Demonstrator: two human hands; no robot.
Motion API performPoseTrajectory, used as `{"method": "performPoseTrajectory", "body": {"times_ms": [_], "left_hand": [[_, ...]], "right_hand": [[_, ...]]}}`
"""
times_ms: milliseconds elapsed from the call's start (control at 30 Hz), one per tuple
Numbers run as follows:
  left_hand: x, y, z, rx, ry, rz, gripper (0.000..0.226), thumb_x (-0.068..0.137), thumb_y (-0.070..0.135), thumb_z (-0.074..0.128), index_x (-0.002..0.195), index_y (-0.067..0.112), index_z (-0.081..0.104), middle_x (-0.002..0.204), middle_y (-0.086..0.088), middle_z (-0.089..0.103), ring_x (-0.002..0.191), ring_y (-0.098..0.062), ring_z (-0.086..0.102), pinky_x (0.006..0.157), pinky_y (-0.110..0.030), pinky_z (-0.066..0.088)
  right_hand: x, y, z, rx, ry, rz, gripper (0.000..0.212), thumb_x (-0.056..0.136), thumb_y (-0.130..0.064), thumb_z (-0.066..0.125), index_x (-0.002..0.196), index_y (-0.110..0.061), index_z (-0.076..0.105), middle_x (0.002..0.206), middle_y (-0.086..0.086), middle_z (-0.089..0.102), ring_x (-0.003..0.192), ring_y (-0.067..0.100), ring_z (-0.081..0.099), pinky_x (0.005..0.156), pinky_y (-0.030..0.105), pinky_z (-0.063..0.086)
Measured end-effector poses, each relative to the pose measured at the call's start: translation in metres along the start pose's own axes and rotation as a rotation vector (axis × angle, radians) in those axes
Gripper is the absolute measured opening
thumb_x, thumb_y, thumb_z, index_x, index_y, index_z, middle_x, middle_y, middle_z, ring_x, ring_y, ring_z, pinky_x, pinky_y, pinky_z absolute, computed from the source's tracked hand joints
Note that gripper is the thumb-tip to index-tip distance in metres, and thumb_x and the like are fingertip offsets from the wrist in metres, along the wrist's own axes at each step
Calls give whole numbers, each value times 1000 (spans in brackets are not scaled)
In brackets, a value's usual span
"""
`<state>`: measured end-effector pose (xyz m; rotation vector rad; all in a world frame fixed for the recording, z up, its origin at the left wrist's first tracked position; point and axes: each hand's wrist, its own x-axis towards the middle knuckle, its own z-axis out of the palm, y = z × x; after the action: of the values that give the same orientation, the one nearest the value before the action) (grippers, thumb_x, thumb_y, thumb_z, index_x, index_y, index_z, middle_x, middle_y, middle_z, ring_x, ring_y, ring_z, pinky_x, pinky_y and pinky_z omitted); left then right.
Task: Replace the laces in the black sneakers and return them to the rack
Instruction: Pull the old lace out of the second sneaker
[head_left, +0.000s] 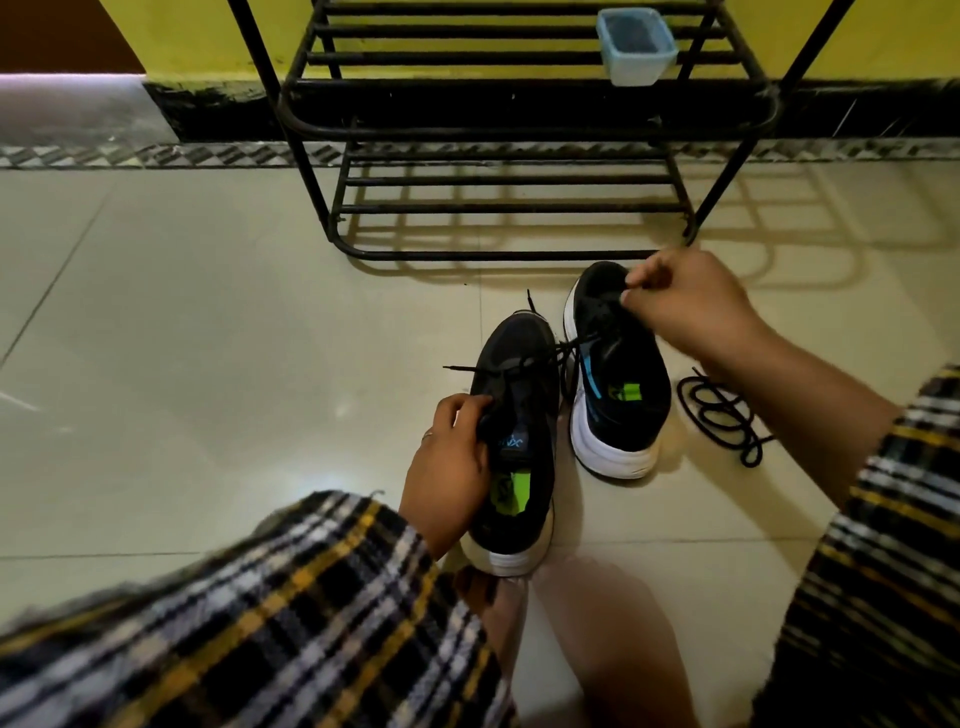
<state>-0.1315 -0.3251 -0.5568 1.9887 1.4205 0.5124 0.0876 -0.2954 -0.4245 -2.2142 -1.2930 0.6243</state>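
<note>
1. We see two black sneakers with white soles on the tiled floor, toes toward the black metal shoe rack.
2. Left sneaker: nearer to us, heel just above a bare foot; green insole label visible inside.
3. Left hand: grip curled round the collar and tongue side of the left sneaker, fingers hooked over the edge, holding it.
4. Right sneaker: just beside the left one, a little farther forward, near the rack's lower front bar; blue stripe and green label showing.
5. Right hand: above the right sneaker's toe end, grip closed in a pinch, thumb and fingertips together; it looks pinched on the black lace, though the lace end at the fingers is too small to confirm.
6. That lace runs across between both sneakers, loose ends sticking out left of the left sneaker.
7. A spare black lace lies coiled on the floor, right of the right sneaker, apart from it.
8. Pale blue plastic container sits on the rack's upper shelf, right side.
9. Plaid sleeves on both arms.
</note>
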Motion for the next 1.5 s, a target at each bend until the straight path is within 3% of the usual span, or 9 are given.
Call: {"method": "performPoseTrajectory", "body": {"times_ms": [67, 200, 333, 700, 900, 1100, 1267, 1367, 1500], "left_hand": [[0, 0, -1, -11, -5, -10, 43, 92, 5, 43, 133, 18, 43, 138, -3, 37, 108, -30, 55, 85, -44, 50], [1, 0, -1, -39, -9, -5, 42, 91, 5, 43, 132, 16, 43, 135, -5, 39, 105, -31, 55, 85, -44, 49], [1, 1, 0, -40, -22, 2, 42, 93, 7, 43, 133, 15, 43, 135, -7, 39, 106, -31, 55, 86, -44, 49], [1, 5, -1, -48, -24, -15, 41, 93, 7, 42, 133, 15, 44, 135, -6, 40, 107, -32, 54, 88, -46, 47], [1, 7, -2, -52, -27, -36, 41, 91, 6, 43, 131, 13, 44, 134, -5, 40, 106, -29, 54, 88, -43, 47], [-1, 5, -4, -68, -34, -30, 36, 94, 9, 42, 129, 13, 43, 132, -5, 41, 103, -28, 55, 87, -44, 48], [-2, 4, -6, -71, -23, -25, 34, 94, 8, 42, 128, 12, 44, 131, -6, 42, 104, -27, 54, 87, -44, 47], [-2, 4, -6, -54, -26, -40, 36, 93, 7, 43, 129, 12, 43, 133, -5, 40, 104, -28, 54, 85, -45, 48], [0, 5, -6, -29, -37, -51, 39, 92, 6, 43, 131, 12, 41, 135, -5, 38, 104, -30, 55, 85, -46, 48]], "right_hand": [[-14, -1, 20, -524, -4, -254, 44, 89, -39, 55, 126, -16, 52, 134, 14, 46, 125, 32, 37, 100, 43, 34], [-45, -11, 65, -757, -201, -631, 57, 92, -48, 43, 137, -13, 43, 154, 10, 22, 141, 28, 13, 111, 44, 18], [-45, 4, 83, -803, -334, -662, 44, 90, -39, 46, 123, -13, 58, 150, 6, 32, 140, 26, 17, 110, 45, 18], [-44, 13, 88, -847, -360, -679, 49, 87, -44, 49, 127, -14, 47, 139, 6, 37, 127, 27, 27, 101, 44, 24], [-45, 17, 93, -759, -524, -514, 81, 84, -64, 46, 142, -9, 32, 156, 4, 11, 135, 28, 18, 105, 44, 25], [-31, 13, 85, -542, -505, -509, 54, 91, -53, 46, 128, -14, 55, 134, 1, 40, 121, 23, 35, 98, 38, 31], [-24, 6, 60, 3, -755, -255, 43, 93, -38, 53, 102, 2, 66, 116, 14, 52, 92, 21, 56, 77, 29, 44], [-27, -4, 42, 173, -900, -107, 49, 89, -43, 51, 112, -2, 63, 120, 17, 56, 68, 11, 48, 65, 25, 36], [-30, -15, 17, 458, -882, -73, 55, 76, -41, 52, 117, -5, 62, 67, -3, 60, 58, 5, 45, 58, 20, 34]]}}
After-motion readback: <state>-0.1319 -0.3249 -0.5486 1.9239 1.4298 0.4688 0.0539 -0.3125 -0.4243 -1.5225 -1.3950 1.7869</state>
